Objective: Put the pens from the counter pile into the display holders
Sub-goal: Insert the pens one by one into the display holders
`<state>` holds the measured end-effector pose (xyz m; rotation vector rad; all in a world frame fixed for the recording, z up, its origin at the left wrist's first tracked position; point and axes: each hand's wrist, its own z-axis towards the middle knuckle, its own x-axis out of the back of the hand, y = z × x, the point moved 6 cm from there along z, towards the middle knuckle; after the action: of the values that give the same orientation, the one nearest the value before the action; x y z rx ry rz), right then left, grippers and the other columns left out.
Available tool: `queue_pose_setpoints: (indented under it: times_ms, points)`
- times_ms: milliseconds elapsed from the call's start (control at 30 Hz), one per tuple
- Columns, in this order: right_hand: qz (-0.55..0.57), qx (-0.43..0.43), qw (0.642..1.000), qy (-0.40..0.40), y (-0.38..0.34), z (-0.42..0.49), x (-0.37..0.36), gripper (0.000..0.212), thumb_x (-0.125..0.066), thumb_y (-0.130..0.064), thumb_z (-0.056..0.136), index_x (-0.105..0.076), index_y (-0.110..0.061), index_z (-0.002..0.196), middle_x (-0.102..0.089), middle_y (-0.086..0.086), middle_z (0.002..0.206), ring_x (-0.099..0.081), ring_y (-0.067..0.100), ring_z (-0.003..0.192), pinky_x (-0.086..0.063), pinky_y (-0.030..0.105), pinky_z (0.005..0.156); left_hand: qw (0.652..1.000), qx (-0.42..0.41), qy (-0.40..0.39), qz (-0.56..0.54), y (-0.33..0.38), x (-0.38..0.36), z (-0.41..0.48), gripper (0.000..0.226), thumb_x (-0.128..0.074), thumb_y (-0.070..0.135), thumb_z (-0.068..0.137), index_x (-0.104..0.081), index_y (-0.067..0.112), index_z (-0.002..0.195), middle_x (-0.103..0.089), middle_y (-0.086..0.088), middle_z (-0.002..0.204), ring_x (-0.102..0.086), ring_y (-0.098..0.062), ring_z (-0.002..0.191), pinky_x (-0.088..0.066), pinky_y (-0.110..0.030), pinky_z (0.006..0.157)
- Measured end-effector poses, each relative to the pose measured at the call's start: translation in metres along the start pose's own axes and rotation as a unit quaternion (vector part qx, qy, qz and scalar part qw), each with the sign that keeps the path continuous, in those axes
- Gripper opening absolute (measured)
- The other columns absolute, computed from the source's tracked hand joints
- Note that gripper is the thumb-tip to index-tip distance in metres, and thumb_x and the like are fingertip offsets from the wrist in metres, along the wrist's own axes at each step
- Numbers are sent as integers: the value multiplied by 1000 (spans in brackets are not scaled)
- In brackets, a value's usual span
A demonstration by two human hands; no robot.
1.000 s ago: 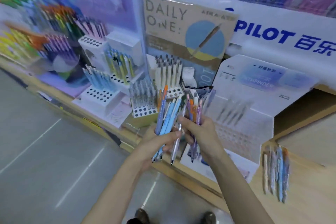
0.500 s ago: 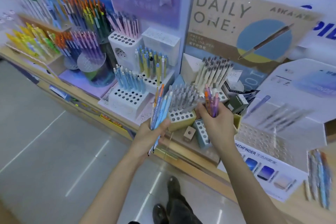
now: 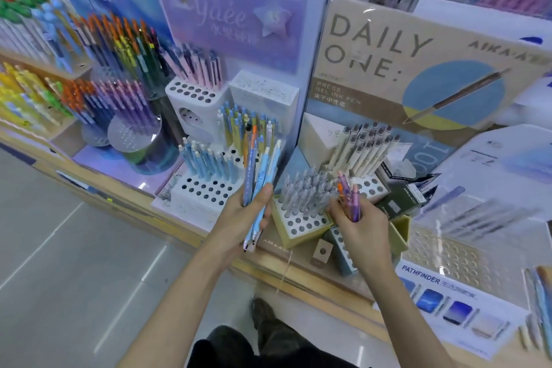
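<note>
Left hand [image 3: 243, 218] grips blue pens [image 3: 263, 172] | right hand [image 3: 363, 228] clutches purple pens [image 3: 348, 197] | risk: overfull bundles could slip to the floor [image 3: 89, 248], 6 o'clock

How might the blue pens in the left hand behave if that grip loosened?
The blue pens look stiff, smooth and round, so probably slippery. They fan unevenly in the left hand, so some could slide out and roll.
</note>
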<state>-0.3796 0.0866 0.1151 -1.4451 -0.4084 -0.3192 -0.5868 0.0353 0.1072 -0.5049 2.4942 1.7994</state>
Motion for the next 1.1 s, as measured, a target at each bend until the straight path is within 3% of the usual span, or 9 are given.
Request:
queue_pose_setpoints:
  times_ms: [200,367,500,667,733,800,933,1000,1100]
  points:
    - [-55,15,997,54,-5,-8,-2,44,-67,-18,87,-38,-30,57,-50,-17,53,-41,1,47,-30,12,46,998,9,-42,-41,15,7,12,37,-62,42,75,-56,9,90,-48,10,53,-43,-4,45,-38,-14,43]
    - [-39,-44,994,89,3,-19,-11,41,-67,-19,88,-42,-30,57,-43,-7,46,-41,1,46,-30,13,45,994,34,-95,-41,20,14,14,40,-60,45,75,-56,9,93,-46,9,53,-41,-3,44,-37,-13,41]
    - [-49,-77,996,22,4,-8,-37,32,-64,-24,90,-53,-14,62,-49,-3,51,-46,16,49,-35,28,50,991,58,-119,-32,18,27,15,50,-59,52,72,-55,7,94,-44,9,53,-39,-5,43,-36,-14,42]
    - [-2,-132,986,98,5,-13,-44,37,-68,-24,88,-47,-15,58,-45,-4,46,-40,7,41,-36,31,46,989,67,-129,-22,15,43,13,42,-62,46,75,-61,8,94,-45,6,57,-38,-6,47,-35,-15,43]
    - [-26,-160,981,104,3,-16,-47,38,-68,-26,88,-46,-15,60,-45,-2,49,-41,14,44,-40,37,49,989,72,-125,-22,14,47,12,43,-64,46,73,-63,9,94,-46,5,58,-39,-8,47,-36,-16,44]
    - [-61,-169,977,117,-4,-23,-46,30,-68,-31,87,-49,-18,68,-50,-3,55,-47,14,49,-43,34,53,989,75,-125,-22,14,51,11,38,-64,45,74,-65,10,91,-47,3,59,-39,-9,48,-37,-16,45]
    - [-9,-95,976,195,-47,-34,-40,15,-71,-32,84,-58,-27,80,-54,-13,54,-49,-3,50,-36,9,48,990,73,-117,-23,17,57,12,28,-65,40,77,-65,13,83,-52,1,60,-42,-10,48,-39,-17,45]
    - [46,-83,986,134,-67,-24,-56,13,-72,-32,83,-63,-22,79,-51,-11,49,-42,2,43,-33,10,45,992,66,-109,-7,19,59,13,32,-67,40,75,-63,9,84,-54,1,57,-44,-10,46,-40,-17,44]
    - [135,-101,986,11,-88,-4,-91,32,-72,-32,82,-62,-2,80,-39,1,51,-33,13,45,-30,25,45,994,48,-91,30,21,62,15,31,-66,38,73,-61,10,84,-57,0,55,-45,-9,41,-39,-17,41]
